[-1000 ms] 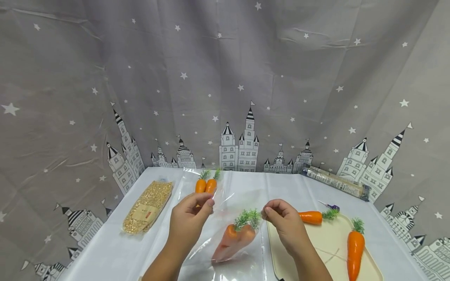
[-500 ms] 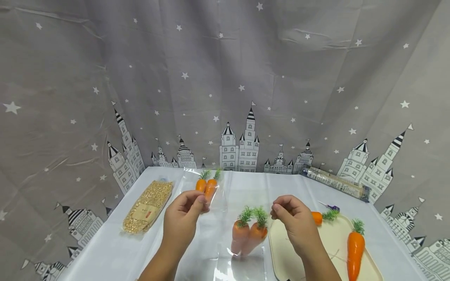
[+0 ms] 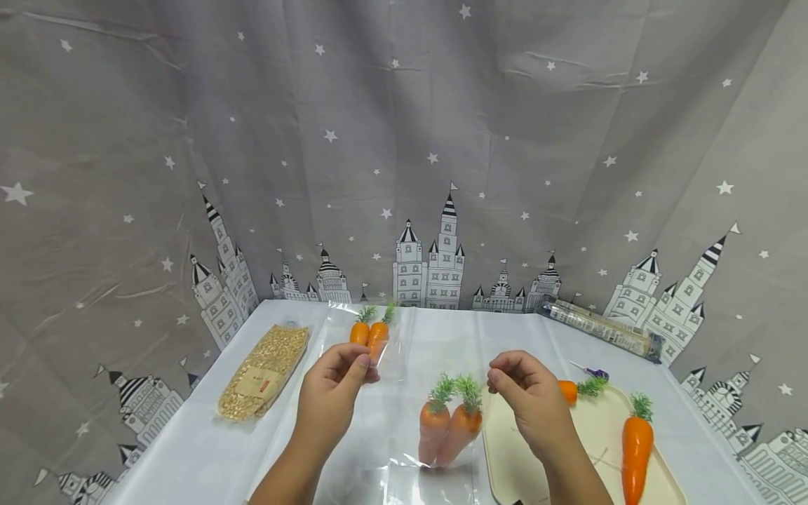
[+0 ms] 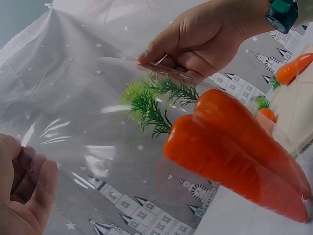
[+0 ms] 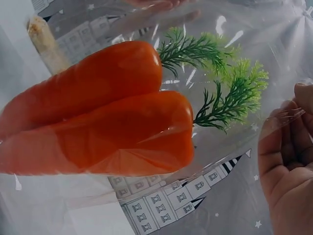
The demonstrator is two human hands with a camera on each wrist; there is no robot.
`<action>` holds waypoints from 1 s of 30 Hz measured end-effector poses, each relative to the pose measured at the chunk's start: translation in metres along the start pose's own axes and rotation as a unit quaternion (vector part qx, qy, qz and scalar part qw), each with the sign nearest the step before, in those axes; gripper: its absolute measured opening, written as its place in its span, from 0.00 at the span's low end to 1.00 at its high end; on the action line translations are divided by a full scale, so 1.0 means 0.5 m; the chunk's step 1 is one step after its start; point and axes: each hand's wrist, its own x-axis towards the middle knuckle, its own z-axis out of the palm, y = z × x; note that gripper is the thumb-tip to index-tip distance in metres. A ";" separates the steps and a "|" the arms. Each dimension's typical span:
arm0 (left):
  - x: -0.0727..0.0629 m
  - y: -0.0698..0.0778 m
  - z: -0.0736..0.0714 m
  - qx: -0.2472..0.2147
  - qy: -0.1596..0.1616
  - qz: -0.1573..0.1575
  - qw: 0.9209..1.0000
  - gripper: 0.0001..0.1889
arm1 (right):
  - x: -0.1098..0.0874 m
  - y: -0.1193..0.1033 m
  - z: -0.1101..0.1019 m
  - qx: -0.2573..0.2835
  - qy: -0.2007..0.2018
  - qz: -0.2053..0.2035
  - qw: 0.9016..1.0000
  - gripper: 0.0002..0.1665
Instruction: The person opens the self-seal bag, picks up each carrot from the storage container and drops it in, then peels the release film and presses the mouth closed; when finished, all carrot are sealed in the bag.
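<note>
A clear plastic bag [image 4: 100,159] is stretched between my two hands. My left hand [image 3: 330,393] pinches one upper corner with thumb and fingers. At the opposite corner, my right hand [image 3: 529,403] pinches the film, also seen gathered between its fingertips in the right wrist view. Inside the bag, two orange carrots [image 3: 449,428] stand side by side, leafy green tops [image 5: 230,83] upward and tips down. They sit nearer the right hand, and the bag's left part is slack and see-through. The left wrist view shows their smooth, glossy skins close up.
Behind the left hand lies another clear bag with two carrots [image 3: 377,335]. A packet of yellow grains [image 3: 268,368] lies at left. On the right are a cream tray [image 3: 514,456], loose carrots [image 3: 637,449], purple-handled scissors [image 3: 593,372] and a long clear-wrapped package [image 3: 602,330].
The hands have moved a little apart, spreading the bag. The bagged carrots have swung from a leftward slant to nearly upright and shifted right, and have held almost still over the last half second.
</note>
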 end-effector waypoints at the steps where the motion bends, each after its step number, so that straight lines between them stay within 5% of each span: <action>1: 0.000 0.000 0.000 0.000 -0.001 0.000 1.000 0.03 | 0.000 0.000 0.000 -0.004 0.001 -0.007 1.000 0.07; 13: 0.002 -0.003 -0.006 0.008 -0.016 0.010 1.000 0.02 | 0.002 0.005 -0.003 0.014 0.046 -0.067 0.997 0.04; 18: 0.004 -0.007 -0.010 0.037 -0.039 0.038 0.998 0.03 | 0.001 0.003 -0.008 0.044 0.060 -0.089 0.993 0.02; 30: 0.009 -0.017 -0.018 0.052 -0.072 0.084 0.992 0.04 | 0.005 0.017 -0.030 0.068 0.014 -0.117 0.991 0.05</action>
